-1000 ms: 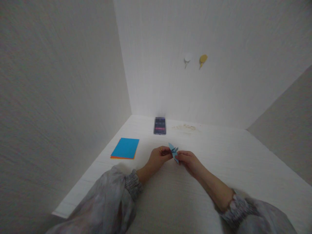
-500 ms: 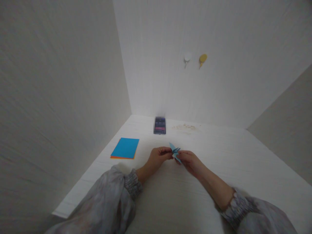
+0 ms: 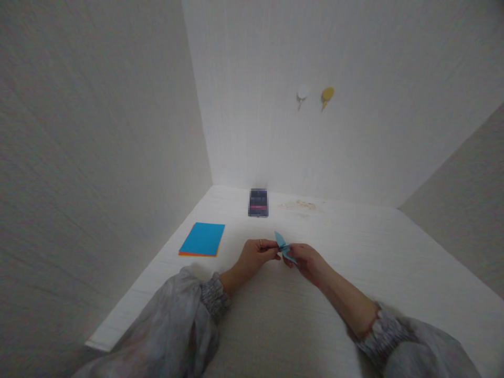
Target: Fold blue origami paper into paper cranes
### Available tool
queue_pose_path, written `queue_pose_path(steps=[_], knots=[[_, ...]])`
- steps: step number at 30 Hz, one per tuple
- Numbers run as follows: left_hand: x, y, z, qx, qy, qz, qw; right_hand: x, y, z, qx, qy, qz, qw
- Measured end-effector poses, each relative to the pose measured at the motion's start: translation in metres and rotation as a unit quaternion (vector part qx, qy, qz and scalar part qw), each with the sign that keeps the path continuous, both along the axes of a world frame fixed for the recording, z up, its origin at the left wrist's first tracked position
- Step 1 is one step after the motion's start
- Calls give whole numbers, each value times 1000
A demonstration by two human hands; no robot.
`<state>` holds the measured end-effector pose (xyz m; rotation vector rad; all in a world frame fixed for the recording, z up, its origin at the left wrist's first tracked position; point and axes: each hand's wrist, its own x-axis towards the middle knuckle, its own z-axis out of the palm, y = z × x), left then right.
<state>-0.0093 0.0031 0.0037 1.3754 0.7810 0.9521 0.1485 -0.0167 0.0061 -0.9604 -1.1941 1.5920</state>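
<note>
A small light-blue folded paper figure, shaped like an origami crane with spread wings, is held between my two hands above the white table. My left hand pinches its left side between thumb and fingers; a ring shows on one finger. My right hand grips the right side, its fingers covering part of the folds. One wing points up and away from me, the other down toward my right fingers. To the left lies a stack of square origami paper, blue on top with orange edges below.
A phone-like dark device with a blurred screen stands near the back wall. Brownish marks spot the table to its right. On the wall are a white hook and a yellow hook. Walls rise at left and right.
The paper figure has turned slightly, and its middle points are now more covered by my right fingers. My right fingers have closed in over it; my left hand has barely moved.
</note>
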Motion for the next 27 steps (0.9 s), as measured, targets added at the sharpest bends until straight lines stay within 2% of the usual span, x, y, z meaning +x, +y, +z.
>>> queue_pose_path(steps=[6, 12, 17, 22, 27], knots=[[0, 2, -4, 16, 4, -12, 1000, 0, -1, 2, 0, -12, 17, 1000], [0, 5, -5, -8, 22, 31, 999, 2, -1, -1, -1, -32, 8, 999], [-2, 9, -7, -23, 16, 50, 998, 3, -2, -4, 16, -46, -21, 999], [-3, 7, -2, -26, 21, 50, 998, 2, -4, -5, 46, -42, 5, 998], [-2, 6, -2, -26, 24, 49, 998, 1, -3, -7, 65, -43, -5, 997]])
